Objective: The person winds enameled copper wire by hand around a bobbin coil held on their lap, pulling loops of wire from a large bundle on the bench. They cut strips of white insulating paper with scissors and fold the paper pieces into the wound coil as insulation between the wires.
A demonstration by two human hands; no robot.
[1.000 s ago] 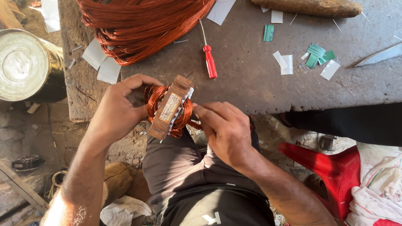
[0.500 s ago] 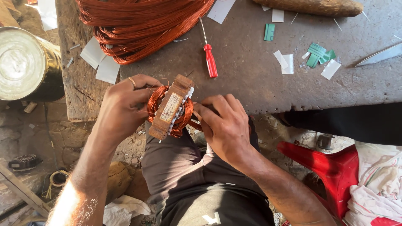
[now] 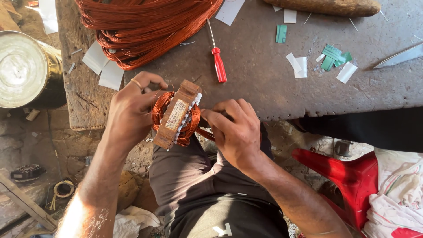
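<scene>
Both hands on a copper-wound motor stator at the workbench's near edge.
Left hand [image 3: 130,112] fingers clamped around stator [image 3: 177,115]; right hand [image 3: 235,130] fingers together, pinching its copper coil [image 3: 192,125]; red screwdriver [image 3: 219,64] near.

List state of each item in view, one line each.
Motor core: held edge-up, copper windings in place.
Left hand: grip closed on the motor core.
Right hand: fingers pinching wire at the core.
Screwdriver: lying flat, untouched.
Wire bundle: loose on bench.
</scene>
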